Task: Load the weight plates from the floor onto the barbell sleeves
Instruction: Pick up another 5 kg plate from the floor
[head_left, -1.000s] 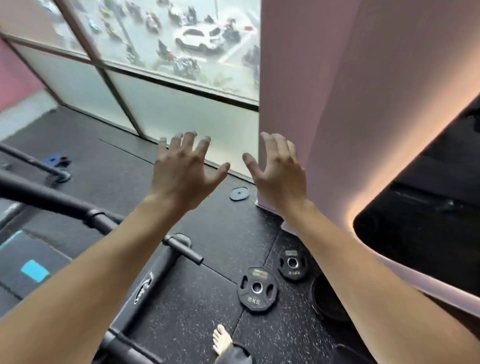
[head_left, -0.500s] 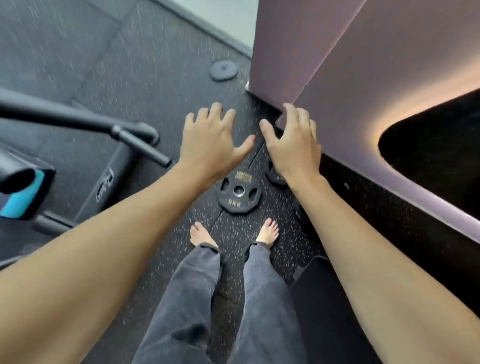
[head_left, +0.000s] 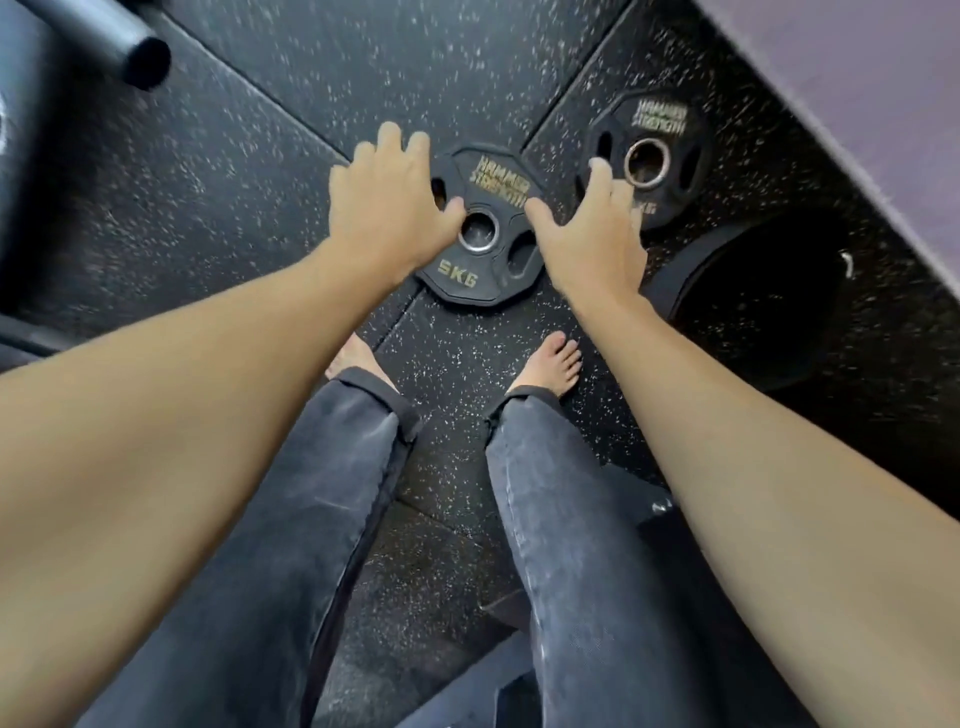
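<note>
At the bottom of the view, 2 legs in dark grey pants (head_left: 291, 545) stand on the black floor (head_left: 218, 171) with white specks. Past the pants, 2 bare feet show. The left foot (head_left: 349, 358) is partly hidden under the left arm. The right foot (head_left: 553, 361) shows its toes.

Just past the toes, a black weight plate (head_left: 480, 283) lies flat on the floor. It has a shiny metal ring around the hole in the middle. Gold letters on it say "5KG" near the feet and "HAMMER STRENGTH" on the far side.

Both arms reach down over this plate. The left hand (head_left: 387, 208) is over the plate's left side, with its fingers spread wide and its thumb near the metal ring. The right hand (head_left: 589, 234) is over the plate's right side, also spread wide. Neither hand is closed around anything. I cannot tell if the hands touch the plate or are just above it.

A little farther, on the right, a second plate (head_left: 670, 150) lies flat too. It has the same gold words and a metal ring. The fingers of the right hand cover part of its near edge.

To the right of the right hand, a big dark round plate (head_left: 769, 312) lies near the pale wall (head_left: 857, 78).

Far away, at the top left, the end of a grey metal bar (head_left: 124, 44) pokes in. It is well apart from the plates.
</note>
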